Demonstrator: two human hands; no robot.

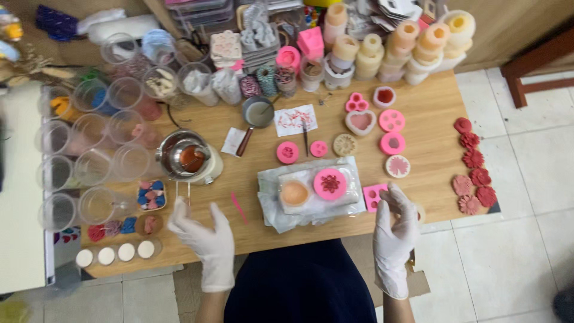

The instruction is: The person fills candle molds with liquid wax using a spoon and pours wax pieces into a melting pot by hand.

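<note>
Wooden counter (pixel 430 96) over white floor tiles, crowded from edge to edge. At the middle, a white block in clear wrap (pixel 311 191), carrying a peach round mould (pixel 295 193) and a pink round mould (pixel 329 183) with a flower relief. At nine o'clock from it, a steel melting pot (pixel 190 157) with red liquid inside. At three o'clock, just beside the wrap, a small pink square mould (pixel 373 196). At two o'clock, more pink moulds (pixel 391 121). Far out at three o'clock, a column of red cast flowers (pixel 472 158).

Both hands gloved in white, raised above the near edge. Left hand (pixel 200 233) at seven o'clock from the block, fingers spread and loosely curved, grasping nothing visible, its fingertips just below two thin sticks (pixel 183 192). Right hand (pixel 394 227) at four o'clock, fingertips drawn together in a pinch beside the pink square mould; whether anything small sits in that pinch, impossible to tell.

Judging by this layout, best handled so:
- Steady the wrapped block with the left hand before touching either mould on it, since loose plastic probably slides.
- Flex soft moulds from the rim, not the relief.
- Keep sleeves and wrists away from the pot at nine o'clock.
- Mind the thin pink strip (pixel 239 207) lying between the hands.
</note>
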